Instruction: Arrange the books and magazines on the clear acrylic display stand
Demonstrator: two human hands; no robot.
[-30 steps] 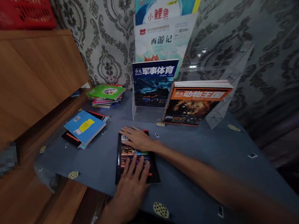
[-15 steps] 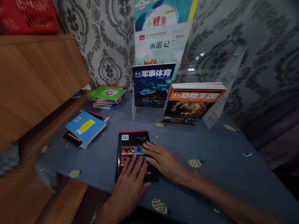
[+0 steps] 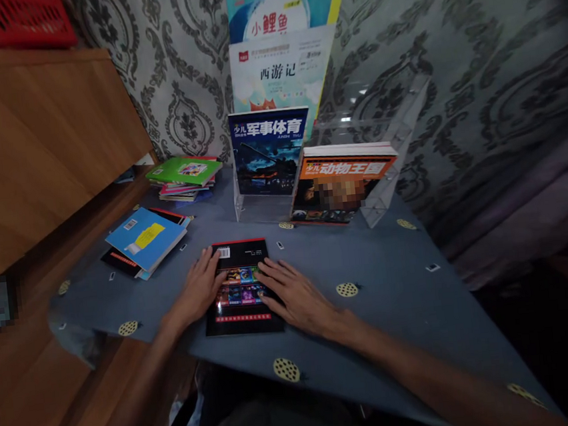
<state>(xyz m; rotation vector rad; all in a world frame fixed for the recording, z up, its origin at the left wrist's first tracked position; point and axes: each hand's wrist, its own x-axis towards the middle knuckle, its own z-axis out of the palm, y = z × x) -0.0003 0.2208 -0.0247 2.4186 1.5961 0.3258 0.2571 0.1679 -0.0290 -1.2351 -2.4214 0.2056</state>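
Black book (image 3: 241, 294) lies between spread hands (image 3: 298, 300) touching its sides, blue book (image 3: 148, 239) leftward, clear stand (image 3: 266, 208) behind

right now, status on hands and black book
Left hand, right hand: open, on opposite edges of black book. Book flat, barcode up. Rack beyond, not touching.

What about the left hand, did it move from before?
Yes, the left hand moved forward and left, away from the table's near edge, closer to the blue book.
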